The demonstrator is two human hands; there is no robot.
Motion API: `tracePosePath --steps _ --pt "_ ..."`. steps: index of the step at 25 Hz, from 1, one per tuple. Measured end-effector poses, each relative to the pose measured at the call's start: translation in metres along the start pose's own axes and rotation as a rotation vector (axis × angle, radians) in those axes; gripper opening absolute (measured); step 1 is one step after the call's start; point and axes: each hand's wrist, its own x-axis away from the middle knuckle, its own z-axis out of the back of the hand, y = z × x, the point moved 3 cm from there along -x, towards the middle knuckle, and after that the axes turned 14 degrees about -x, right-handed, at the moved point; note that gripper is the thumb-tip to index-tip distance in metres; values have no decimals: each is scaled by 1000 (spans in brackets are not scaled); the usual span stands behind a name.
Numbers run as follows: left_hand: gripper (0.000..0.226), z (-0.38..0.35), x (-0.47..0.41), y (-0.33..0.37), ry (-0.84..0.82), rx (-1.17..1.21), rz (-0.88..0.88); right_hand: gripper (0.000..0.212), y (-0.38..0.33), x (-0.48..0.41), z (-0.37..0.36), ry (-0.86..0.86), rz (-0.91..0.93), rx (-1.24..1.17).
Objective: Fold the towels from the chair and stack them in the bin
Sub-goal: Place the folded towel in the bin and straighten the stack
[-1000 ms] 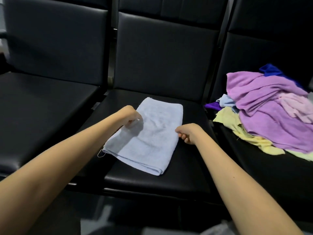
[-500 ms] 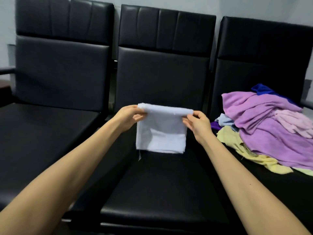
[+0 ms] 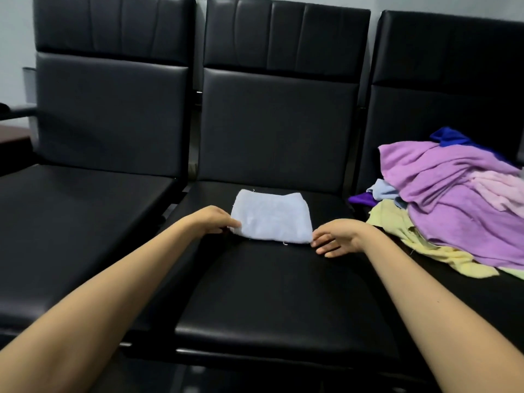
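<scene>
The folded blue towel (image 3: 272, 219) lies flat on the middle chair seat (image 3: 283, 293). Your left hand (image 3: 215, 221) pinches its near left corner, and the fingers underneath are hidden. Your right hand (image 3: 337, 236) lies loose, fingertips at the right corner. The towel pile (image 3: 453, 199) runs off the edge.

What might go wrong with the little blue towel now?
1. The left hand pinches only one near corner of the folded blue towel, and the right hand lies open at the other corner. Lifted like that, the fold might drop open.
2. The loose towel pile on the right chair is heaped unevenly. The yellow towel sprawls out from under it and might slide off if bumped.
</scene>
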Motion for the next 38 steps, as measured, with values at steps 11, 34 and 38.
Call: tracePosePath --steps 11,34,38 --pt "32 -1 20 11 -22 -158 76 9 -5 -6 -41 357 168 165" --pt "48 -30 29 46 -33 560 138 20 3 3 -55 402 462 -326" --pt "28 -36 40 53 -62 636 138 13 4 27 -43 348 503 -436"
